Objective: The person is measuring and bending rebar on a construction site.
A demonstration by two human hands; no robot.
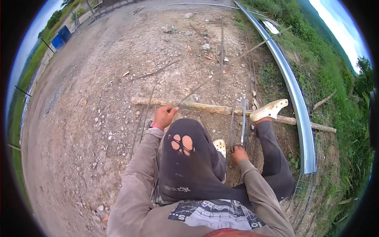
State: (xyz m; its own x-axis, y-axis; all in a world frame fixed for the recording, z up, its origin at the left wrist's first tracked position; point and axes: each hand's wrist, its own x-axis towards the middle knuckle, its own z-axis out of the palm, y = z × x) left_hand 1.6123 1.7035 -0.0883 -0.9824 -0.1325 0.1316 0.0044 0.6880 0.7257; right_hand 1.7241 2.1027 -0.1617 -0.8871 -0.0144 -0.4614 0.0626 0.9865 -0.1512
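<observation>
My left hand is closed around a thin dark metal rod, which slants up and to the right from my fist, above a wooden pole lying on the ground. Lower right, beside my bent leg, my right hand is closed on the dark handle of a long, narrow, shiny blade-like tool. Its blade points away from me across the pole; I cannot make out its exact kind. One cream clog rests at the pole, and the other clog is partly hidden by my leg.
A long silver metal channel curves along the right side, beside grass and wire mesh. More thin rods lie on the stony dirt ground. Blue containers stand far left.
</observation>
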